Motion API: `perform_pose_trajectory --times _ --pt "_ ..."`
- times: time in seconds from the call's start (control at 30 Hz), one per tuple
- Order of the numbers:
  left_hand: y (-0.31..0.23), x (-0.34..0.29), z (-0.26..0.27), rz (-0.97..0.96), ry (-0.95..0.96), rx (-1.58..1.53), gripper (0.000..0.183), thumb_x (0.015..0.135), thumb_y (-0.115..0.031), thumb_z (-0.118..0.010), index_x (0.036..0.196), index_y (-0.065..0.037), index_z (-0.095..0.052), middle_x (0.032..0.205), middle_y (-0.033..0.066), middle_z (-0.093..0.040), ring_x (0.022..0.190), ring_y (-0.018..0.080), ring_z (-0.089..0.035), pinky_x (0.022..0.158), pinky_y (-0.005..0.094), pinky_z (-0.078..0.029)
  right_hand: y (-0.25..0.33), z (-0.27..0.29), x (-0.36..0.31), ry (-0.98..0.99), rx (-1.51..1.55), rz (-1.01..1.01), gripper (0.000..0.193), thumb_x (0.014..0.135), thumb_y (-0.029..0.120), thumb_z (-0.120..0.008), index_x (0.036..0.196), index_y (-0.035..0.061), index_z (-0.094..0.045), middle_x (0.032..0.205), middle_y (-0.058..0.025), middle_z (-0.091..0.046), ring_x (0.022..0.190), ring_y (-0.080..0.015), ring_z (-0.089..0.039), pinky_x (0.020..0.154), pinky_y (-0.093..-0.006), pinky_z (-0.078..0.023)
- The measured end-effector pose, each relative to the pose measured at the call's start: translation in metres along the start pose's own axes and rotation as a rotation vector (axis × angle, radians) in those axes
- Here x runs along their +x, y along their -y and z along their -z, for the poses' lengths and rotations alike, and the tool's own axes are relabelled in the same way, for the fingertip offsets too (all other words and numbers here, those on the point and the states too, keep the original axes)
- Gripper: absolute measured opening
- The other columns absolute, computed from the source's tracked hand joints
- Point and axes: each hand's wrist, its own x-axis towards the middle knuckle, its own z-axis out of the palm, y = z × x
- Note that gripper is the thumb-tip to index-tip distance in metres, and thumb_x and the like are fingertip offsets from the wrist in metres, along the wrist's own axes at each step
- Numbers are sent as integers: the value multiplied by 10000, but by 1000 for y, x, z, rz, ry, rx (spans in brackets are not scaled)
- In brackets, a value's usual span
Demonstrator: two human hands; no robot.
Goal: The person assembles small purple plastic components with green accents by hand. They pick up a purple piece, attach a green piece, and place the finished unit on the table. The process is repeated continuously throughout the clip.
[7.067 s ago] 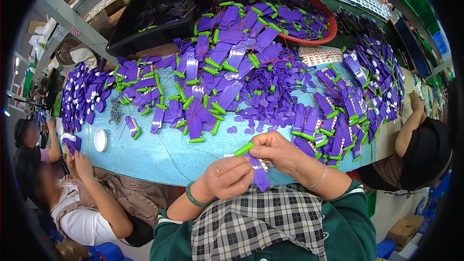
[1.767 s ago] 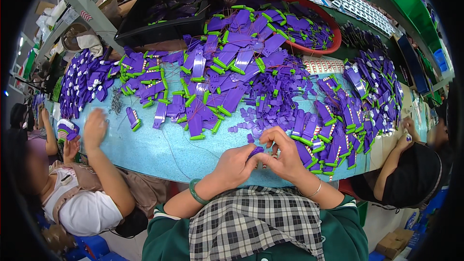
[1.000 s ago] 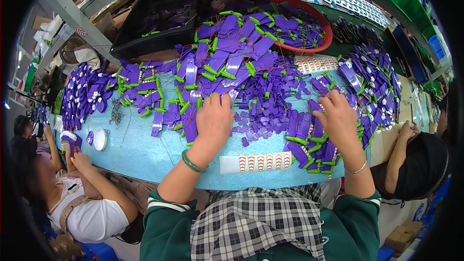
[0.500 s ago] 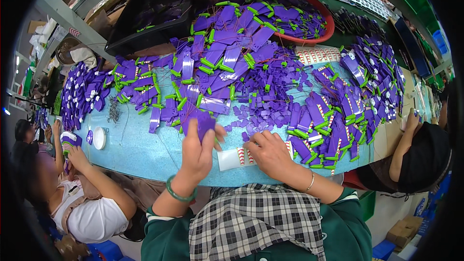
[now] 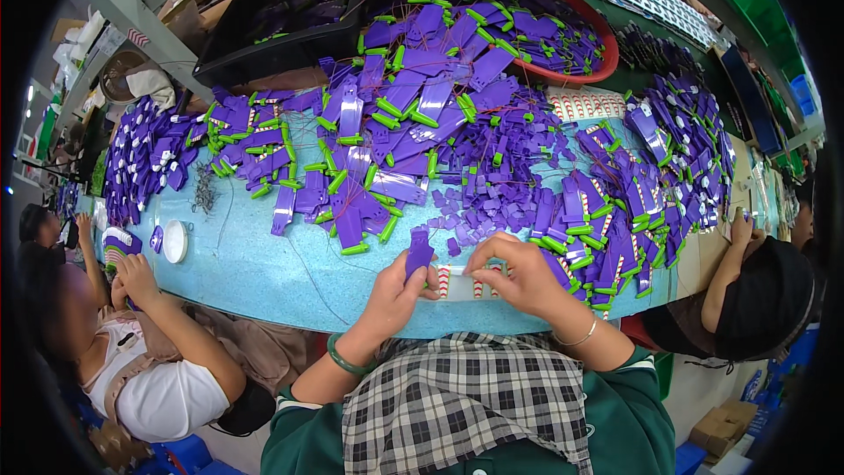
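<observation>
My left hand (image 5: 393, 296) is closed round a flat purple plastic piece (image 5: 419, 251), which it holds upright just above the table. Beside it lies a white sheet of red-striped stickers (image 5: 457, 285), partly covered by both hands. Over that sheet my right hand (image 5: 520, 277) has thumb and index finger pinched together; anything between their tips is too small to make out. Small purple plastic parts (image 5: 466, 220) are scattered just beyond my hands. Behind them rises a heap of purple pieces with green ends (image 5: 404, 88) and thin red wires.
More purple pieces with green ends and striped stickers (image 5: 607, 229) are piled at right. A second sticker sheet (image 5: 585, 105) lies farther back. A black crate (image 5: 281, 48) and red basin (image 5: 607, 62) stand behind. A white cup (image 5: 175, 242) is at left. People sit on both sides.
My left hand has come down and to the right with the purple piece, closer to the sticker sheet. My right hand has lifted slightly off the sheet, its fingers now pinched.
</observation>
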Motion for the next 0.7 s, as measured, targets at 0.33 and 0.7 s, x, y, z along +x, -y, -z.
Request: perform_pose_trajectory --times 0.33,0.7 --pt "-40 -2 -17 -92 57 164 80 875 -94 -663 883 -14 -664 723 11 -628 616 76 -562 558 227 -458 49 12 21 -141 -248 186 202 765 53 -690 946 27 -603 991 -101 -629 925 -260 -595 781 -361 -449" --pt "-37 0 -19 -26 94 -361 280 967 -112 -476 1230 -21 -443 1037 106 -610 823 158 -631 607 292 -550 19 -26 10 -239 361 -67 98 831 69 -677 855 16 -598 904 -73 -599 846 -157 -567 745 -285 -449"
